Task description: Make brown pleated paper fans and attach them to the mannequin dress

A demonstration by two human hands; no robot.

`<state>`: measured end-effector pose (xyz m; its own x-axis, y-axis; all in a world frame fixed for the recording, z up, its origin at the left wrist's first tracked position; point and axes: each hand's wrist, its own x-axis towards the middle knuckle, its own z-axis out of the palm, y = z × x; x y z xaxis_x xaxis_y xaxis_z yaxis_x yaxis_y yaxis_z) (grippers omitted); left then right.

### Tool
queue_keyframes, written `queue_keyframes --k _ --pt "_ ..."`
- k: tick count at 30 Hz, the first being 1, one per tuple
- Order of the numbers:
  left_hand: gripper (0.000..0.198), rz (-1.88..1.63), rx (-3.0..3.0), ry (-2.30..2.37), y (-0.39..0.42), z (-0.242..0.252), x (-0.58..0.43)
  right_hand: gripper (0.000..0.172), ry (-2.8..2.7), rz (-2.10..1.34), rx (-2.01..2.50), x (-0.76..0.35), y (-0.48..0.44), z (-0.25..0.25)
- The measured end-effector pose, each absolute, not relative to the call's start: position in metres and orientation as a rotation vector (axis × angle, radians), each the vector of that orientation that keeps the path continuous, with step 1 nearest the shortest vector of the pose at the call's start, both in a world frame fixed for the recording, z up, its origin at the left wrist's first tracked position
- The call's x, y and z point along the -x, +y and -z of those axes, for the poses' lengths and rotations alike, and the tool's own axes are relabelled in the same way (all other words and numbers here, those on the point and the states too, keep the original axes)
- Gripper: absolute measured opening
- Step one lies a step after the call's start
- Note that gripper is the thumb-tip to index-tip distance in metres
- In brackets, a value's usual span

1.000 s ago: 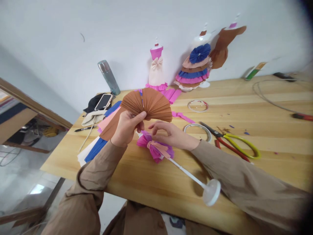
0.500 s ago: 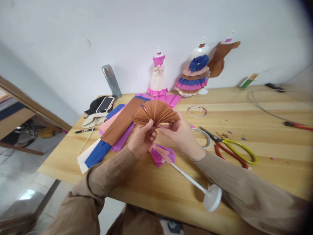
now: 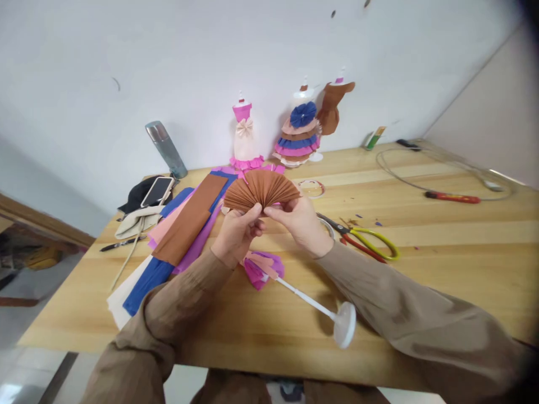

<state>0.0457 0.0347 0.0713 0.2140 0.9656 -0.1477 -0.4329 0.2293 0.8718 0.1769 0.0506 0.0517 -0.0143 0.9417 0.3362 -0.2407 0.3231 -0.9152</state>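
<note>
While the view has turned so that most things sit farther left than half a second ago, a blue-grey metal flask with a silver cap [image 3: 166, 150] stands at the left by the wall. Below it are a pale-framed, dark-screened phone [image 3: 158, 192] and a slim black pen [image 3: 122, 243], then overlapping blue, pink, purple and brown paper strips [image 3: 191, 221].

At the centre, the left hand [image 3: 236, 233] pinches the base of a semicircular fan of pleated brown paper [image 3: 263, 189], held up above the table. The right hand [image 3: 304, 221], apart from the fan a second ago, now grips it too, thumb near the other thumb. Beneath lies a white stand with a round base [image 3: 345, 324], wrapped at its far end in purple and peach paper.

To the right lie scissors with yellow and red handles [image 3: 374, 240]; at the upper right stands a small green-and-orange packet [image 3: 374, 138], its print too small to read. A red-handled tool [image 3: 452, 197], cut off by the frame a second ago, now shows whole.
</note>
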Motion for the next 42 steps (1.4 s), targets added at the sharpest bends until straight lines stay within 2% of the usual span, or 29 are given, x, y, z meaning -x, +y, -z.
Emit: queue_keyframes --k 7,21,35,42 --pt "0.03 -1.041 -0.894 0.863 0.036 -0.069 -0.039 0.044 -1.195 -1.008 0.725 -0.179 0.054 -0.049" --pt "0.022 -1.165 -0.828 0.883 0.036 -0.067 -0.041 0.056 -1.602 -0.634 0.782 -0.185 0.04 -0.051" --pt "0.036 -1.1 -0.938 0.787 0.035 -0.061 -0.037 0.071 -1.845 -0.28 0.66 -0.194 0.039 -0.06" --pt "0.038 -1.192 -0.912 0.822 0.037 -0.057 -0.038 0.073 -1.885 -0.31 0.65 -0.196 0.041 -0.061"
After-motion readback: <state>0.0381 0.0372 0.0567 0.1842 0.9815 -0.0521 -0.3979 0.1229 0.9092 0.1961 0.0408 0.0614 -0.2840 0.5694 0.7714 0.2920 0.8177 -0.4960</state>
